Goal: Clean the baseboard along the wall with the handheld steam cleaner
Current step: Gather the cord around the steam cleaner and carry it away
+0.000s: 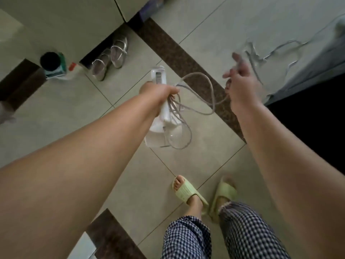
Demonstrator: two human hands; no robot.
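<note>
You hold the white steam cleaner by its handle in your left hand, with grey cord looped between both hands.

Your left hand's fingers are curled tight round the handle and several coils of the cord together, the cleaner hanging above the tiled floor with its body pointing down towards you. Your right hand is raised beside it with its fingers partly curled around a strand of the same cord; motion blur hides how firmly it grips. More cord trails loose across the tiles behind that hand. A dark speckled strip crosses the floor beyond the cleaner. A pair of silver shoes sits by the wall, a green bottle near them. You wear green slippers and checked trousers.
</note>
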